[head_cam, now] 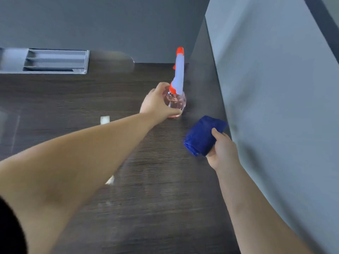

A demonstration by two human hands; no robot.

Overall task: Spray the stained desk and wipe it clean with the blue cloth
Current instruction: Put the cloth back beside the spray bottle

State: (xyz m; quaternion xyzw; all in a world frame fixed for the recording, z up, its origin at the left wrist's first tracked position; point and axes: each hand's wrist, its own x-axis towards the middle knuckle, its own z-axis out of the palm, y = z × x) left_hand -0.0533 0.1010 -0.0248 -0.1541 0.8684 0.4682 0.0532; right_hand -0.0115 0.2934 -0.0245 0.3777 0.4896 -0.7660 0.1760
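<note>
desk (73,99) shows white marks (105,119) at left and near centre, so wiping is judged outstanding; left hand (156,103) is wrapped round the upright spray bottle (177,99) far right, right hand (222,149) clasps the folded blue cloth (201,136) nearer, beside the partition (275,88).

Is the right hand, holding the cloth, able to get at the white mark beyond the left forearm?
Probably not directly: the left forearm stretches across the desk between the right hand and the white mark.

One spray bottle (178,79), one cloth (201,136), two hands (156,103) (224,149).
</note>
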